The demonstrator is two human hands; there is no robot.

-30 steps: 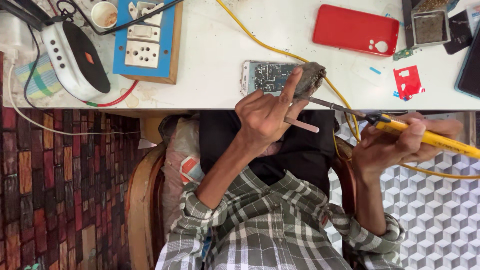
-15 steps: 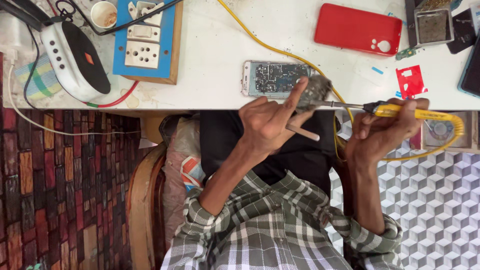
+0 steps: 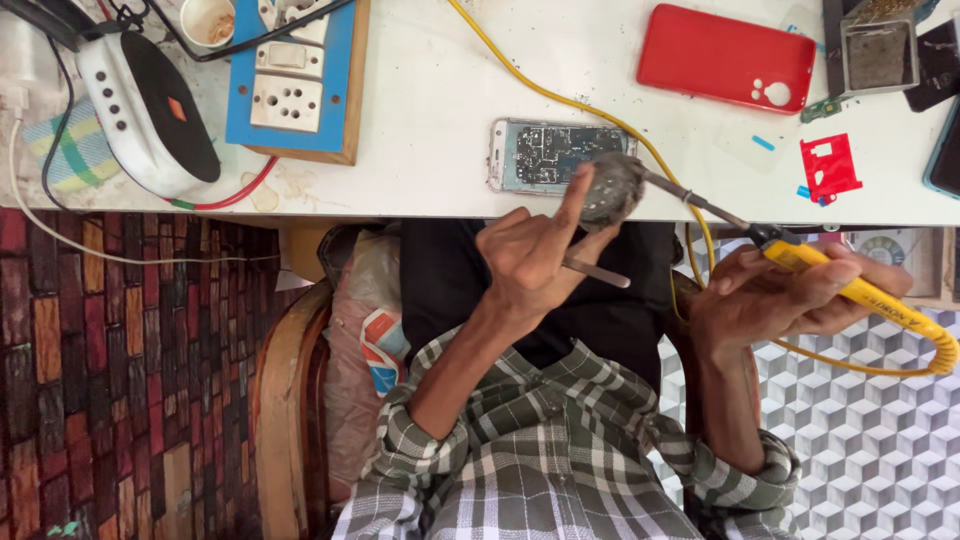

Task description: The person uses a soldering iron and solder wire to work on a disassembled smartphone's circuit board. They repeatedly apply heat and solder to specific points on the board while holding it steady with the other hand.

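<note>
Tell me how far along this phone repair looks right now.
Done: the phone lies opened, circuit board bare, with the red cover set aside. In hand: the right hand holds the yellow soldering iron, its tip against the grey wad pinched in the left hand, which also holds a thin metal tool. Left: the tip is not on the board, and the phone is unclosed.

Yellow soldering iron (image 3: 860,292), red phone case (image 3: 725,58), blue switchboard (image 3: 297,75), green-and-white checked sleeves (image 3: 440,450).
</note>
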